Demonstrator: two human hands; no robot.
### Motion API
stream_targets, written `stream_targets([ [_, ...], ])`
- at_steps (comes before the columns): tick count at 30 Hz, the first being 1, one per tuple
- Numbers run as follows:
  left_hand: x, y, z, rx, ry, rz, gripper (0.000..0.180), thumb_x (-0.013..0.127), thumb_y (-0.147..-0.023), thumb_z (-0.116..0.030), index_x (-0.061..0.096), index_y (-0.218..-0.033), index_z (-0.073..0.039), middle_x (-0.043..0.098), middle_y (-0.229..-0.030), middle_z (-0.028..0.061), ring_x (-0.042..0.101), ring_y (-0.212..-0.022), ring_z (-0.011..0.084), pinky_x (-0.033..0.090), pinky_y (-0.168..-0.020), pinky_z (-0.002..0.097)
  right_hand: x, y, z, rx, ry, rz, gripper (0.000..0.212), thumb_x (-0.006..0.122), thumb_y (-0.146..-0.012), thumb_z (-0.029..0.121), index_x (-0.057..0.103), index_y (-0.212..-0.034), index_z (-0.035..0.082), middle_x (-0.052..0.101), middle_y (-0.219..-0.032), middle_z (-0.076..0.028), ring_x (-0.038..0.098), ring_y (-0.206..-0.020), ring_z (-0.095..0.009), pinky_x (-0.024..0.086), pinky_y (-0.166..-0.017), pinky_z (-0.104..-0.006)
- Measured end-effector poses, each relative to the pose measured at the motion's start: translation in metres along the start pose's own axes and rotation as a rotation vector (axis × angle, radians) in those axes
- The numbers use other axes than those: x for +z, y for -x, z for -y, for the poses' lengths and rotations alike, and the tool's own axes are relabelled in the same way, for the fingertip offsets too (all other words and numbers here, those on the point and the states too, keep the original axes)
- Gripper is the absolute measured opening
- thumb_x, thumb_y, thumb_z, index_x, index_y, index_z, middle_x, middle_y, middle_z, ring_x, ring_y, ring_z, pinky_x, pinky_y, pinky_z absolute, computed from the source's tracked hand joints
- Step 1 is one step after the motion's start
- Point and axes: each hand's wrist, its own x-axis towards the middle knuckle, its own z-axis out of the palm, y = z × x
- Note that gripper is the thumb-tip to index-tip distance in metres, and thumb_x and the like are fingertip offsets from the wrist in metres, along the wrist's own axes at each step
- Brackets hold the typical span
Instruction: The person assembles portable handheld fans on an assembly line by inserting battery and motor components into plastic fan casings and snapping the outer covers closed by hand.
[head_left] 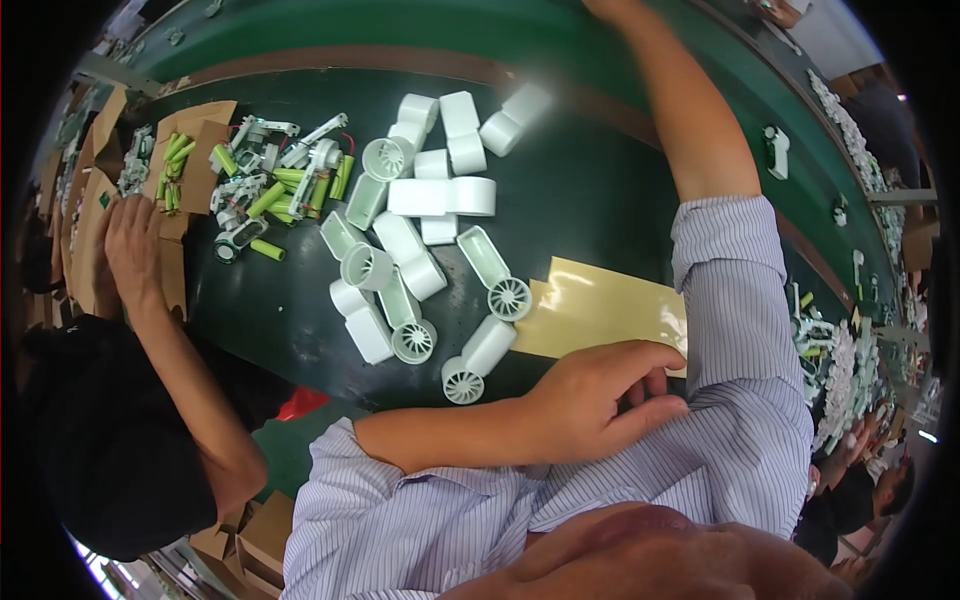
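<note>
My left hand (618, 398) is held close to my chest, over the near edge of a glossy yellow sheet (600, 305). Its thumb and index finger are apart, the other fingers are loosely curled, and nothing shows in it. Far ahead, my right arm stretches past the green belt; only part of my right hand (606, 8) shows at the top edge, its fingers out of frame. Left of the sheet lie several white plastic housings (410, 250), some with round, slotted ends. The nearest housing (480, 355) lies just left of my left hand.
A pile of green battery cells and white wired parts (280, 180) lies at the left. Beyond it stands a cardboard box (195, 150) with more cells. A co-worker's hand (132, 245) is at the box. Another white part (776, 152) rests on the green surface at right.
</note>
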Motion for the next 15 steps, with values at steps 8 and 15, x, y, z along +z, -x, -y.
stream_targets([
  [8, -0.012, -0.002, -0.002, -0.119, 0.046, -0.045, 0.031, 0.068, -0.087, -0.013, 0.056, -0.113, -0.002, 0.062, -0.08, 0.0032, 0.054, -0.061, 0.0075, 0.045, -0.055, 0.022, 0.011, 0.01, 0.002, 0.244, 0.08, 0.16, 0.035, 0.048, -0.091, 0.024, 0.064, -0.109, -0.001, 0.058, -0.119, -0.026, 0.058, -0.109, -0.041, 0.046, -0.093, -0.047],
  [15, -0.008, -0.003, 0.005, -0.02, -0.177, -0.176, 0.026, 0.067, -0.088, -0.013, 0.059, -0.109, 0.0, 0.063, -0.08, 0.0037, 0.056, -0.065, 0.0067, 0.046, -0.058, 0.0206, -0.037, 0.076, -0.035, -0.084, -0.358, -0.006, 0.029, 0.05, -0.089, 0.023, 0.068, -0.089, 0.0, 0.068, -0.087, -0.019, 0.066, -0.078, -0.031, 0.051, -0.073, -0.0426],
])
